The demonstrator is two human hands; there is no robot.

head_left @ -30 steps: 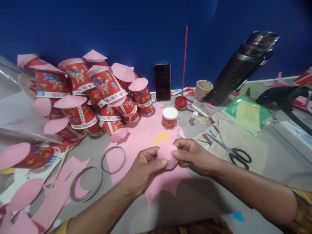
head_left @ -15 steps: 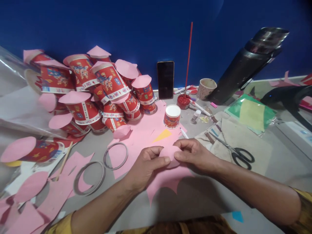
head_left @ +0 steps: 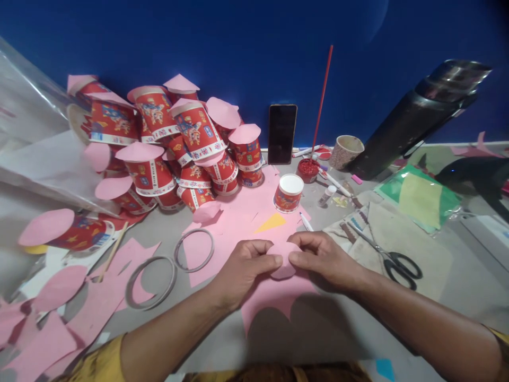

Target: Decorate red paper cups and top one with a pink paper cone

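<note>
Between my two hands is a small rounded piece of pink paper (head_left: 283,269). My left hand (head_left: 250,268) pinches its left side, thumb on top. On the other side my right hand (head_left: 318,260) grips the edge between thumb and fingers. Beneath them lies a larger pink paper sheet (head_left: 268,302) with curved cut-outs along its near edge. A yellow paper triangle (head_left: 271,223) rests on the pink paper just beyond my hands. Farther back stands a short red printed paper cup (head_left: 288,200) with its white end up.
Red cups with pink paper tops (head_left: 151,172) are piled at the left. Two grey rings (head_left: 131,286) lie nearer me, beside pink scraps. Scissors (head_left: 397,261) rest on cloth at the right. A phone (head_left: 282,135), a red pot (head_left: 307,171) with a stick and a black flask (head_left: 421,116) stand behind.
The whole view has shifted, so most things appear farther right. Both hands still hold the small pink paper, its near edge now looking more curled.
</note>
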